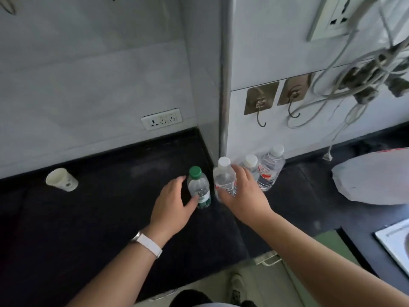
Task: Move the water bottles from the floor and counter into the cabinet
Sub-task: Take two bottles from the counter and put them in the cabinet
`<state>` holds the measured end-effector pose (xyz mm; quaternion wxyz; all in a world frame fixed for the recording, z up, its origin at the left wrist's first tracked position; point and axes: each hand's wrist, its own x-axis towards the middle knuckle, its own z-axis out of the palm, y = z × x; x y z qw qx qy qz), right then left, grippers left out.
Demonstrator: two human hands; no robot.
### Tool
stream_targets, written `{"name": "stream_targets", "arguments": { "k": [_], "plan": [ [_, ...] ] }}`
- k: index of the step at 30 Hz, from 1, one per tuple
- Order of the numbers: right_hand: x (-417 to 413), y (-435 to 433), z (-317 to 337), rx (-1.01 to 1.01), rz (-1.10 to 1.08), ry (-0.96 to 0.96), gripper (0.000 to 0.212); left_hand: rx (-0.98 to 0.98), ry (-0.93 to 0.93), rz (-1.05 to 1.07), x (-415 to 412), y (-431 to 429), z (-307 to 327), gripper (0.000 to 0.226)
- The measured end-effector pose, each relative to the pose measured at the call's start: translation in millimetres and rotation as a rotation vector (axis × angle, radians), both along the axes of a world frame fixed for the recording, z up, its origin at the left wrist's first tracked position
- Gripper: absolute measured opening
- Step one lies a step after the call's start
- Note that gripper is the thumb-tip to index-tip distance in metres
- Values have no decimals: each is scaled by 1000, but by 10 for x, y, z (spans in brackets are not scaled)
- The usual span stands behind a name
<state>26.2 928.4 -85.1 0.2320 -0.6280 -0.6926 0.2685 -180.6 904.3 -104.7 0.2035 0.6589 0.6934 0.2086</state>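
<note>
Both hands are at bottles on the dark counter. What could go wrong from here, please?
1. The right hand grips the nearest white-capped bottle, which stands close to two other white-capped bottles. Lifting it carelessly may knock those over.
2. The left hand curls round the green-capped bottle from the side, low on its body. It might slip, or tip against the neighbouring bottle.

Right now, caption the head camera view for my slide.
Left hand grips the green-capped bottle, right hand a white-capped bottle, on the dark counter; two more bottles stand behind.
</note>
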Motion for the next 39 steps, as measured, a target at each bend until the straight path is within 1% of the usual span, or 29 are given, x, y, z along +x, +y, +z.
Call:
{"name": "stream_targets", "arguments": {
  "k": [4,7,10,15,21,24,28,30,35,39],
  "plan": [
    [-119,136,-27,-42,-25,58,77,-101,-185,51,12,116,-120,70],
    [-179,225,-42,-91,-25,38,79,-143,-316,39,43,210,-175,59],
    [-245,281,-50,-130,-33,0,76,-141,-376,-8,86,287,-186,56],
    [-377,328,-101,-202,-65,-58,65,-104,-413,-48,-27,363,-258,50],
    [-479,297,-162,-198,-125,-83,68,-60,-500,-22,-298,291,-341,58],
    [-533,262,-156,-180,-151,-69,66,-28,-502,-36,-429,241,-333,65],
    [-620,177,-134,-196,-173,-4,62,-16,-525,-22,-574,139,-311,59],
    [-671,128,-101,-202,-150,23,60,0,-538,7,-636,62,-273,59],
    [-801,30,24,-188,-66,74,67,91,-553,90,-762,-143,-142,57],
    [-854,-53,132,-151,22,152,61,135,-544,162,-834,-342,-59,55]
  ]
}}
